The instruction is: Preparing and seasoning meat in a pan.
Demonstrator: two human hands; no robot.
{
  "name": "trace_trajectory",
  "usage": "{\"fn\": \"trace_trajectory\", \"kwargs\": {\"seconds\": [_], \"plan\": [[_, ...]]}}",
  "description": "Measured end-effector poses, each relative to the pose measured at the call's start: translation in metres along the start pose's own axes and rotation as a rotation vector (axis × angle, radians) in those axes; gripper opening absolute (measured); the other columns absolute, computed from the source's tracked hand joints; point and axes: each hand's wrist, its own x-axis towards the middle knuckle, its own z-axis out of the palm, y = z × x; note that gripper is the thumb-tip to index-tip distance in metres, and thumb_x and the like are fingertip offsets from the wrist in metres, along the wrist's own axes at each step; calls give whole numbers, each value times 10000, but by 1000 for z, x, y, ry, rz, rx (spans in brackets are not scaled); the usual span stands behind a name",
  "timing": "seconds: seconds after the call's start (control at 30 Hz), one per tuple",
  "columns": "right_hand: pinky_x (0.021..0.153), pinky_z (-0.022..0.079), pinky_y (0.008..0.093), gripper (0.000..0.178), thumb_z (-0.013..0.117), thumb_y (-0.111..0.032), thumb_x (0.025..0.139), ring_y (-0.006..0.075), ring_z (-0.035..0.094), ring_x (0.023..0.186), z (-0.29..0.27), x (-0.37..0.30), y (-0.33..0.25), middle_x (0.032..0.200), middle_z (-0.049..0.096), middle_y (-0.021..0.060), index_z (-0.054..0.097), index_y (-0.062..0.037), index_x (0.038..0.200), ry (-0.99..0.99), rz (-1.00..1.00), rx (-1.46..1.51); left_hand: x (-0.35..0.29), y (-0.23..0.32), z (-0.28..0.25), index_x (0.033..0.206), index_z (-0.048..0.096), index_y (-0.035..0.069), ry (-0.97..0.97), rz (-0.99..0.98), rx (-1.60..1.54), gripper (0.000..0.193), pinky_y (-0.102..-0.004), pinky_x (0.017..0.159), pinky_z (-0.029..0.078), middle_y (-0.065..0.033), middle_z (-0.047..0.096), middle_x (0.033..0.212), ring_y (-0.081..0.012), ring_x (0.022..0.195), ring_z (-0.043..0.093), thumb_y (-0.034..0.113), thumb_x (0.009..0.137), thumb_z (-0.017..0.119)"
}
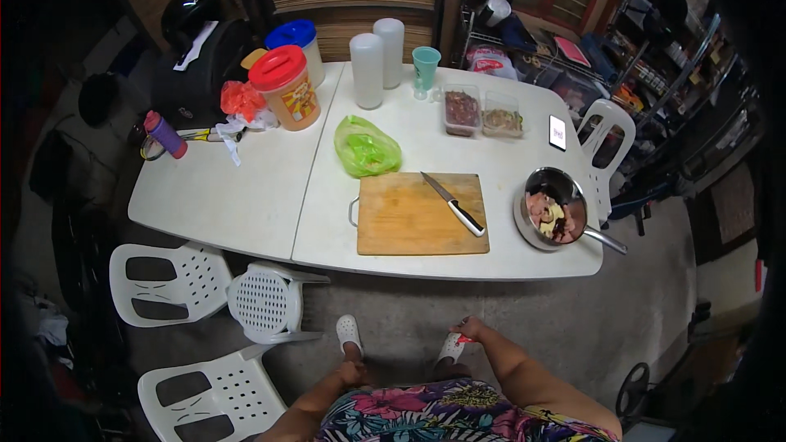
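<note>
Both my hands hang below the table's near edge. My right hand [468,327] is closed, with a small red thing [465,340] at its fingers, its kind too small to make out. My left hand [352,373] is low beside my leg, its fingers too unclear to read. On the table ahead lies a wooden cutting board [393,217], and a knife [455,206] with a black and white handle rests across its right part. To the right stands a steel saucepan [524,225] holding pale meat pieces, something yellow and dark liquid. A green plastic bag [367,147] sits behind the board.
Two clear tubs [463,109] [502,115] of food, a phone [557,133], a green cup [426,67] and two whitish bottles [367,72] [391,53] stand farther back. Lidded containers [286,90] are at the back left. White plastic chairs [168,278] and a stool [266,303] stand near left.
</note>
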Motion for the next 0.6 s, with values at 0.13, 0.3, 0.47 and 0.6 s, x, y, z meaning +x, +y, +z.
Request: {"fn": "trace_trajectory", "kwargs": {"seconds": [0.13, 0.3, 0.47, 0.6], "plan": [[816, 489, 390, 713, 686, -619, 693, 343, 634, 906, -1, 2, -29, 994, 650, 229, 664, 38, 966, 32, -102, -116, -12, -43, 1, 1152, 614, 104, 94, 29, -17, 433, -455, 896, 453, -214, 611, 1115, -366, 1032, 590, 402, 858, 506], [769, 495, 396, 624, 698, -576, 713, 338, 640, 851, 6, 14, -68, 937, 664, 206, 672, 14, 918, 36, -65, -96, -15, -62, -28, 1166, 606, 91, 152, -134, -217, 431, -388, 944, 432, -157, 563, 1240, -347, 1106, 545, 388, 871, 502], [767, 499, 398, 589, 733, -526, 708, 327, 646, 864, 2, 1, -154, 937, 668, 197, 677, 13, 939, 12, -55, -87, -70, -74, -61, 1122, 619, 93, 362, -121, -338, 422, -430, 906, 448, -184, 611, 1121, -376, 1042, 568, 407, 874, 484], [795, 496, 386, 574, 738, -506, 714, 327, 645, 900, 13, 2, -202, 969, 667, 196, 678, 9, 961, 55, -138, -52, -71, -161, -51, 1122, 617, 87, 276, 20, -66, 447, -430, 903, 450, -209, 603, 1121, -382, 1032, 571, 433, 864, 499]]}}
